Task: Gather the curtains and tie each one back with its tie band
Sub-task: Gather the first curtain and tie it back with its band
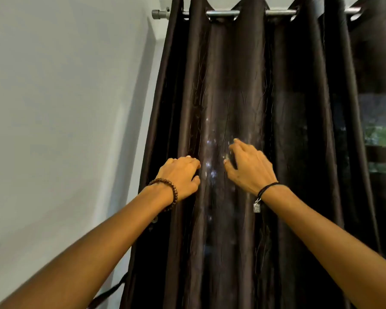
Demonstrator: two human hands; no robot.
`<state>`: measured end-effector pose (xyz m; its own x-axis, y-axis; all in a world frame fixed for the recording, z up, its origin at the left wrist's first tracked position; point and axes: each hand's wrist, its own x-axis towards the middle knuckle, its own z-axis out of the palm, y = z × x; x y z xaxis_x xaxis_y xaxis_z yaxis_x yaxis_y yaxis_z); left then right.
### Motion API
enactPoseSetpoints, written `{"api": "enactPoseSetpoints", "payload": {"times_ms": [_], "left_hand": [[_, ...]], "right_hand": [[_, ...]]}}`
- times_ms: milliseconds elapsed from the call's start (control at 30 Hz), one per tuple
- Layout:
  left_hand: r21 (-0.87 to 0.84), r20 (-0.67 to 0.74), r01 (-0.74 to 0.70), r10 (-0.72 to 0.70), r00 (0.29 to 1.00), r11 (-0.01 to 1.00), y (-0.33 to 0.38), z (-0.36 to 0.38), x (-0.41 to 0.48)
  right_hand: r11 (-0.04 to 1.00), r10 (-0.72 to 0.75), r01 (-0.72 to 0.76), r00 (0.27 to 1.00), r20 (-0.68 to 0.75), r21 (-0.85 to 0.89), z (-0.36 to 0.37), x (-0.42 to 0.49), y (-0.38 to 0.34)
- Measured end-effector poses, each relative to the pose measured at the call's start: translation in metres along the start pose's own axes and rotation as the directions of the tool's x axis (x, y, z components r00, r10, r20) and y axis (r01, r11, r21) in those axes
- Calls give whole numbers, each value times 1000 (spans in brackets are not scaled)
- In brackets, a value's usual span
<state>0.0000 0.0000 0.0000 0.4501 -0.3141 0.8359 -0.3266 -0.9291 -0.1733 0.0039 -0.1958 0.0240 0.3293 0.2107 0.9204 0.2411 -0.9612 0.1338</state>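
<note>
Risk: gather only from mid-panel and the pleats at frame right could slip loose; hard tugging loads the curtain rod (223, 12). Curtain (232, 85) fills centre frame, under both your hands. Left hand (181, 175) grips a pleat. Right hand (247, 166) has fingers bent on the fabric, pinch unclear. The likely tie band (112, 291) hangs lower left, well apart.

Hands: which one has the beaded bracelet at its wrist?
The left hand, gripping the curtain: brown beads circle its wrist. The right hand wears a thin black cord with a small silver charm instead.
</note>
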Motion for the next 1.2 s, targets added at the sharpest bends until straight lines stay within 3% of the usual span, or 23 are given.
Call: {"api": "enactPoseSetpoints", "payload": {"times_ms": [133,333,500,667,867,1033,1200], "left_hand": [[-42,-41,-18,17,999,999,-27,7,32],[-10,-152,-35,33,988,999,-55,23,60],[-105,-242,4,-29,970,994,-73,22,74],[-209,-290,37,-98,952,977,-83,18,85],[-262,-279,58,-133,951,963,-75,18,102],[57,-439,83,-50,897,995,-69,23,115],[123,-455,71,-7,891,990,-69,27,126]], "right_hand": [[986,163,-162,986,40,-23,12,40,23],[898,395,-394,918,34,197,30,79,47],[811,481,-449,876,8,376,38,94,53],[839,396,-315,913,-101,443,46,101,26],[856,234,-159,968,-94,492,54,127,-9],[888,-4,56,993,-114,456,44,140,-8],[984,23,34,949,-315,176,22,138,29]]}}
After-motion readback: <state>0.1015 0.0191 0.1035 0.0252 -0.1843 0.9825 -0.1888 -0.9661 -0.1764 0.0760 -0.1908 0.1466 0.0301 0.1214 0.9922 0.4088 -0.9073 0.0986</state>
